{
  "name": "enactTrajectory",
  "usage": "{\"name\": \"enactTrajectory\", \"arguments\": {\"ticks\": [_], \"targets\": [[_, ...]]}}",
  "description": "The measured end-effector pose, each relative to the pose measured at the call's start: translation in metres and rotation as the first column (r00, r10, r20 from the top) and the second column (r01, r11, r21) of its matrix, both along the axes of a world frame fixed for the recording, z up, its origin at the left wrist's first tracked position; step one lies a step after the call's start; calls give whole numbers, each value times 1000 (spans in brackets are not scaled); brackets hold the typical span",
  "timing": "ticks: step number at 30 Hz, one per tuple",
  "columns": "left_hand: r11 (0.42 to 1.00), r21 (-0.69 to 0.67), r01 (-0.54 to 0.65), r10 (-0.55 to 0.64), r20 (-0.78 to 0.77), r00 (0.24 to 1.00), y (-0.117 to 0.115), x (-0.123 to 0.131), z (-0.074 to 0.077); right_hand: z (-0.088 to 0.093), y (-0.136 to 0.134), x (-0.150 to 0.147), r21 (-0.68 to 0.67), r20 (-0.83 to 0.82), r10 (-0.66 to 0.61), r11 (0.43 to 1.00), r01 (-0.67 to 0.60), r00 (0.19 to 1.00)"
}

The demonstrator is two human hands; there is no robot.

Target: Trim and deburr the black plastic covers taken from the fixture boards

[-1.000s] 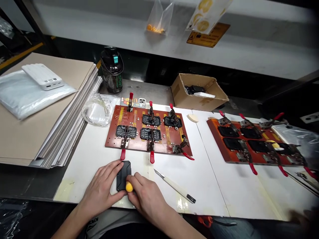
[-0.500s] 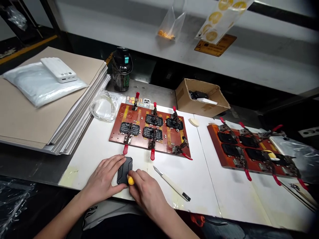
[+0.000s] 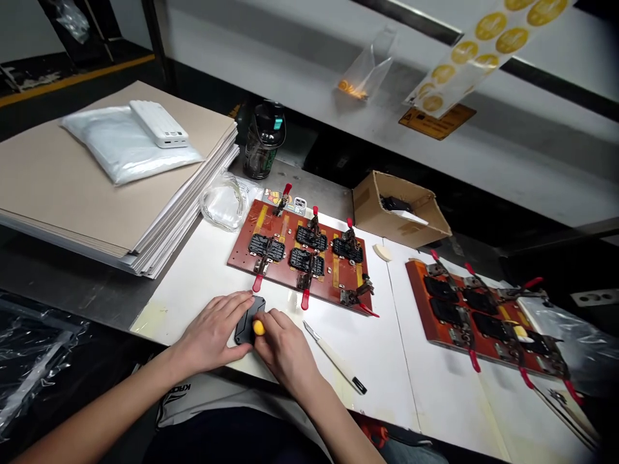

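A flat black rectangular plastic cover (image 3: 244,327) lies on the white work surface before me. My left hand (image 3: 213,332) holds it in place, fingers along its far left edge and thumb at the near end. Against its right side, my right hand (image 3: 285,348) is closed around a small tool with a rounded yellow end (image 3: 259,328); the rest of the tool is hidden by the fingers. To the right of that hand lies a white-handled craft knife (image 3: 336,359), its blade pointing away from me.
Beyond my hands sits a red-brown fixture board (image 3: 242,254) with black parts under red-handled clamps; a second such board (image 3: 416,283) is to the right. A cardboard box (image 3: 370,203) and dark bottle (image 3: 261,145) stand behind. Stacked cardboard sheets (image 3: 97,206) rise at left.
The camera view has shifted, so the scene sits further right at the left side. Both hands stay at the black cover, the right still gripping the yellow-ended tool.
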State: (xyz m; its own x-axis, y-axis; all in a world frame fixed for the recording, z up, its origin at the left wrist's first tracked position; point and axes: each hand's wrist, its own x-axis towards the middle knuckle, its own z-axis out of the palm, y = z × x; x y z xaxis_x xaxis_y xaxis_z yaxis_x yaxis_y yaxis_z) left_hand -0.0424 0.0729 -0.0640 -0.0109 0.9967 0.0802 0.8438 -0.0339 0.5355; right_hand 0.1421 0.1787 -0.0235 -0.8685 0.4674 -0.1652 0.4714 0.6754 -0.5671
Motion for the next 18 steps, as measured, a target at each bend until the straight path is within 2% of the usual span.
{"name": "enactTrajectory", "arguments": {"ticks": [3,6,8,10,11,14,18], "targets": [[1000,7,15,-15,3,1000,-1,-2,0,11,-1,6,-47,21,-19,999,20,1000],[1000,4,12,-12,16,1000,-2,-3,1,27,1,22,-245,71,12,970,6,997],[1000,10,17,-17,29,999,-2,-4,2,31,3,30,-303,34,-85,949,92,996],[999,26,30,-31,47,998,-2,-4,2,25,2,29,-264,-48,-213,945,194,976],[999,35,37,-39,57,998,-2,-5,2,20,0,26,-239,-84,-234,949,208,969],[998,40,48,-50,77,996,-1,-6,1,4,-6,14,-174,-103,-168,973,149,980],[999,28,41,-43,95,994,0,-8,0,-2,-5,0,-145,1,-82,986,81,997]]}}
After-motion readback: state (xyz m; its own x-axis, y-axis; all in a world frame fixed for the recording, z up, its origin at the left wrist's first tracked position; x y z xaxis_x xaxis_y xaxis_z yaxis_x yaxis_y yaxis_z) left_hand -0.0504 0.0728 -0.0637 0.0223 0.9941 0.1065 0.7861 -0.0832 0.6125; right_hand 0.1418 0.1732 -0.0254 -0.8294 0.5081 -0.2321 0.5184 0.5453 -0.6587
